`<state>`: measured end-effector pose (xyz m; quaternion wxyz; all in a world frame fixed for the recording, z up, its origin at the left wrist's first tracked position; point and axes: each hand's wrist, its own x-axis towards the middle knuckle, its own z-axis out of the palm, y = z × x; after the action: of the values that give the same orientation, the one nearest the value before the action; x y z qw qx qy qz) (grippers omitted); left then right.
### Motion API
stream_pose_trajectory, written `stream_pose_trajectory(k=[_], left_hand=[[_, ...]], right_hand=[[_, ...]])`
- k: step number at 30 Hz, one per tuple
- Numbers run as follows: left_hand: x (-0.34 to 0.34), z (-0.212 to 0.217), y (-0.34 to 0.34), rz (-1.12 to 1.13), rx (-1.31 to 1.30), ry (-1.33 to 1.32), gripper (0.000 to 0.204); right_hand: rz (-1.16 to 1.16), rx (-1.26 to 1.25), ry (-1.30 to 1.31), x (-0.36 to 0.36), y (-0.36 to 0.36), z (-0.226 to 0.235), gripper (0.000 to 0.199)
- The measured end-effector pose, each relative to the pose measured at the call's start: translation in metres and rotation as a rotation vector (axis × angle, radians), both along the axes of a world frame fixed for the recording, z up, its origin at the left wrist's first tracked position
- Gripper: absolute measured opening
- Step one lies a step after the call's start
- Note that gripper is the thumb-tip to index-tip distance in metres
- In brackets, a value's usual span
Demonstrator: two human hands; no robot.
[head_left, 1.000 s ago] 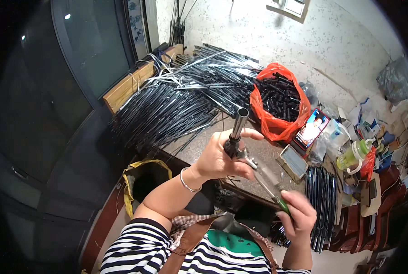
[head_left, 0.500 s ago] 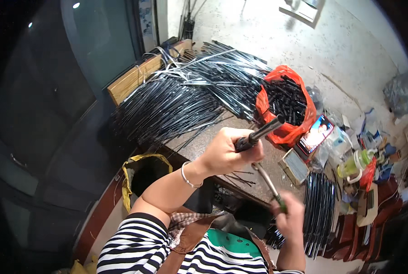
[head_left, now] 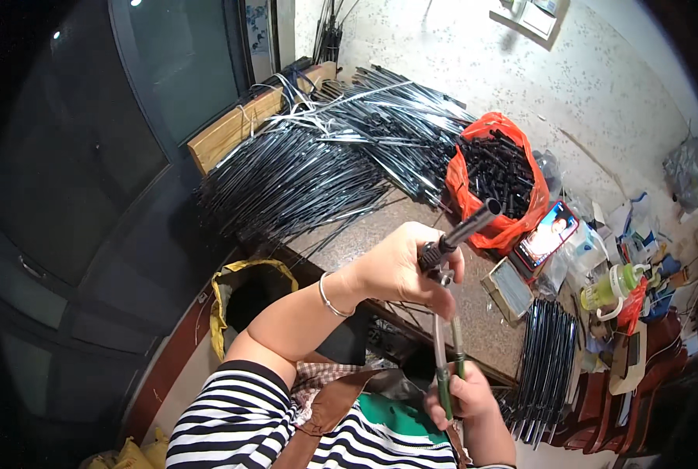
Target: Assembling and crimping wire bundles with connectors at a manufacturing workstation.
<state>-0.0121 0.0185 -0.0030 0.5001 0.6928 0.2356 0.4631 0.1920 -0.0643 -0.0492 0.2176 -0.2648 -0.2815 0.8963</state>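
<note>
My left hand (head_left: 400,262) is closed round a short black tube (head_left: 472,223), which tilts up to the right with its round open end away from me. A ridged collar shows at the tube's lower part, by my fingers. In my right hand (head_left: 474,395), lower and nearer my body, are pliers (head_left: 440,344) with green-covered grips and long steel handles standing apart. The pliers' head reaches up to the collar, just under the tube; whether the jaws grip it I cannot tell. Both hands are over the front edge of the table (head_left: 482,332).
Heaps of thin dark metal rods (head_left: 294,180) cover the table's back left. A red plastic bag (head_left: 458,184) holds many small black tubular parts. To its right are a lit phone (head_left: 548,234), a small box (head_left: 508,289), a green bottle (head_left: 607,289) and a rod bundle (head_left: 548,352).
The pliers have swung upright, their handles now spread, and their head has come up to the tube's collar. My right hand has moved down and left; the left has shifted slightly right.
</note>
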Motion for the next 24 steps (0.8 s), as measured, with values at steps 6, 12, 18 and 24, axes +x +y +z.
stream_pose_trajectory(k=[6, 12, 18, 24], left_hand=[[0.0, 0.008, -0.003, 0.14, 0.187, 0.081, 0.042], [0.0, 0.006, -0.001, -0.019, 0.026, -0.031, 0.035], [0.002, 0.008, -0.008, 0.119, 0.148, 0.043, 0.028], [0.02, -0.001, -0.016, 0.212, -0.151, -0.161, 0.022]], right_hand=[[-0.45, 1.197, -0.641, -0.014, 0.022, 0.0, 0.043], [-0.149, 0.947, -0.636, -0.017, 0.005, -0.006, 0.026], [-0.011, 0.48, -0.106, -0.012, 0.014, 0.017, 0.046], [0.03, 0.439, -0.17, -0.027, 0.002, -0.009, 0.009]])
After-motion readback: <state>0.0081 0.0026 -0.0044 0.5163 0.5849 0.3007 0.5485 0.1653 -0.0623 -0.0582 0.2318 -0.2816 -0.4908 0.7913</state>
